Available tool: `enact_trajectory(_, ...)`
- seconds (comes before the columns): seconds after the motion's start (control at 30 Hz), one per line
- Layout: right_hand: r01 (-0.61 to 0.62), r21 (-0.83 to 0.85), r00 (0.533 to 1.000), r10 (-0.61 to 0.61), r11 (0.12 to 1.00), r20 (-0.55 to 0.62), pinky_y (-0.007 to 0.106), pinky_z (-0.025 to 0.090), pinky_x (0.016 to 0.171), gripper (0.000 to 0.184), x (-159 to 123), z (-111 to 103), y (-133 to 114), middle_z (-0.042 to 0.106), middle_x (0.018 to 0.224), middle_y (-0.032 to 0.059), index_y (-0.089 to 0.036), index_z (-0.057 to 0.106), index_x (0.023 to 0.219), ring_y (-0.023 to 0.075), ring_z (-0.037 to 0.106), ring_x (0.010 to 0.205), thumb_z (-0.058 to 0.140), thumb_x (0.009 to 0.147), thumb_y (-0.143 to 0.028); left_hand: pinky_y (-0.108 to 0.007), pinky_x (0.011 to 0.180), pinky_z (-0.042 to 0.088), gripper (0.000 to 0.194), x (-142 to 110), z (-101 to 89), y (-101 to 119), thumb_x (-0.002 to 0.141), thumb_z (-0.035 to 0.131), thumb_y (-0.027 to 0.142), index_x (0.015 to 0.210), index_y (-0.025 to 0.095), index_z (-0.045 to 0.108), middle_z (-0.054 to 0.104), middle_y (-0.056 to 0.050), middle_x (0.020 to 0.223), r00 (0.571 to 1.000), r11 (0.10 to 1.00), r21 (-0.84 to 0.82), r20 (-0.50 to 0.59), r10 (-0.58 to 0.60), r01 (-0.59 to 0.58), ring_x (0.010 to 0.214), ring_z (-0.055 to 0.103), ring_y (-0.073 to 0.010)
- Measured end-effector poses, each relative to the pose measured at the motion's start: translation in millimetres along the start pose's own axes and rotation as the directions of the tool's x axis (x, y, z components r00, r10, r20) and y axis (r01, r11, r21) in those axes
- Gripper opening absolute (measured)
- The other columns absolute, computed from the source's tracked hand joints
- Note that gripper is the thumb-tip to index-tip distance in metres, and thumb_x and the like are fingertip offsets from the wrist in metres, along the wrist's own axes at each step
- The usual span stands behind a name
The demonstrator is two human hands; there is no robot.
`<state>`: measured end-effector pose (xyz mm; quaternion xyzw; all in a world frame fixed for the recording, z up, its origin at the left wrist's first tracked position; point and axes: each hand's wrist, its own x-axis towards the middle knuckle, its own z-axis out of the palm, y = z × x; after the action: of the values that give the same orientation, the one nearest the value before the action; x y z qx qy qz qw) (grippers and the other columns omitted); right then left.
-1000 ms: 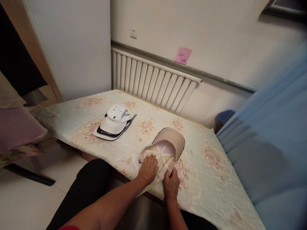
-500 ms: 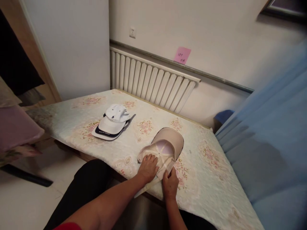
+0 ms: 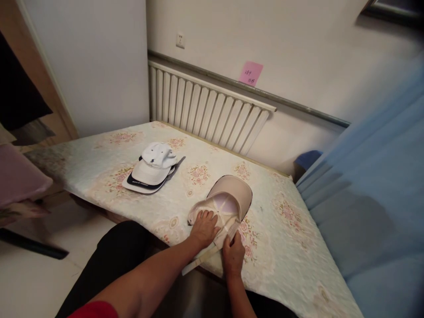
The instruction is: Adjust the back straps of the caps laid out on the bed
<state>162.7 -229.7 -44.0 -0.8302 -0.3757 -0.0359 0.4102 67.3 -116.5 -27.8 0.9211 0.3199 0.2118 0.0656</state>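
Observation:
A beige baseball cap (image 3: 231, 194) lies upside down near the front edge of the cloth-covered surface, its brim pointing away from me and its pale lining showing. My left hand (image 3: 204, 229) rests inside the crown, fingers slightly spread and pressing on the lining. At the cap's near right edge, my right hand (image 3: 233, 254) pinches the rim between thumb and fingers. A pale strap (image 3: 200, 260) sticks out beneath my left wrist, over the front edge. To the left sit stacked white caps (image 3: 154, 165), the lower one with a dark band on its brim.
A floral cloth (image 3: 278, 247) covers the surface. Behind it, a white radiator (image 3: 205, 106) runs along the wall, with a pink note (image 3: 251, 73) above. A blue curtain (image 3: 374, 198) hangs at the right. A pink-covered seat (image 3: 23, 174) stands at the left.
The view has shifted slightly, so the white caps sit a little further left in it. Both hands keep their places on the beige cap, with little visible movement.

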Motion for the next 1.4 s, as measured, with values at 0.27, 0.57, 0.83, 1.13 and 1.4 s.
enact_trajectory(0.27, -0.002, 0.001, 1.000, 0.002, 1.000, 0.018, 0.030, 0.039, 0.064, 0.028, -0.7, -0.9, -0.3, 0.068, 0.089, 0.0100, -0.019, 0.057, 0.103, 0.0243, 0.062, 0.075, 0.040, 0.086, -0.033, -0.048, 0.103, 0.023, 0.034, 0.0, -1.5, 1.0, 0.087, 0.050, 0.042, 0.113, 0.021, 0.056, 0.053, -0.009, 0.112, 1.000, 1.000, 0.004, -0.002, -0.012, 0.012, 0.108, 0.042, -0.0274)
enact_trajectory(0.57, -0.013, 0.003, 1.000, 0.013, 1.000, 0.027, 0.030, 0.039, 0.064, 0.028, -0.6, 0.0, 0.5, 0.068, 0.088, 0.0101, -0.019, 0.057, 0.102, 0.0242, 0.061, 0.073, 0.040, 0.086, -0.034, -0.048, 0.103, 0.022, 0.048, 0.8, 0.5, -0.1, 0.086, 0.051, 0.042, 0.129, 0.021, 0.048, 0.053, -0.010, 0.116, 1.000, 1.000, -0.014, -0.009, -0.010, 0.010, 0.110, 0.041, -0.0284)
enact_trajectory(0.83, -0.013, 0.000, 1.000, 0.013, 1.000, 0.023, 0.031, 0.040, 0.066, 0.029, -0.8, -0.3, -0.3, 0.068, 0.089, 0.0110, -0.019, 0.057, 0.103, 0.0251, 0.061, 0.075, 0.040, 0.085, -0.035, -0.049, 0.104, 0.021, 0.046, 3.1, 1.6, 0.1, 0.086, 0.050, 0.042, 0.127, 0.021, 0.050, 0.053, -0.011, 0.116, 1.000, 1.000, -0.003, -0.001, -0.022, 0.022, 0.111, 0.041, -0.0291)
enact_trajectory(1.13, 0.011, -0.026, 1.000, -0.011, 1.000, 0.001, 0.031, 0.039, 0.064, 0.028, -0.7, 0.4, 0.7, 0.068, 0.086, 0.0110, -0.018, 0.057, 0.100, 0.0250, 0.061, 0.073, 0.040, 0.085, -0.034, -0.049, 0.104, 0.021, 0.043, 2.3, 0.3, 0.8, 0.086, 0.050, 0.042, 0.124, 0.022, 0.052, 0.053, -0.011, 0.115, 1.000, 1.000, 0.001, 0.002, -0.031, 0.031, 0.109, 0.042, -0.0287)
enact_trajectory(1.4, 0.009, -0.017, 1.000, -0.009, 1.000, 0.008, 0.029, 0.039, 0.063, 0.025, -0.5, 0.3, 0.8, 0.068, 0.084, 0.0086, -0.020, 0.056, 0.099, 0.0233, 0.061, 0.071, 0.040, 0.086, -0.034, -0.049, 0.105, 0.019, 0.059, 4.2, 3.3, 0.0, 0.086, 0.048, 0.046, 0.137, 0.018, 0.039, 0.052, -0.012, 0.119, 1.000, 1.000, -0.011, -0.007, -0.022, 0.022, 0.111, 0.041, -0.0291)
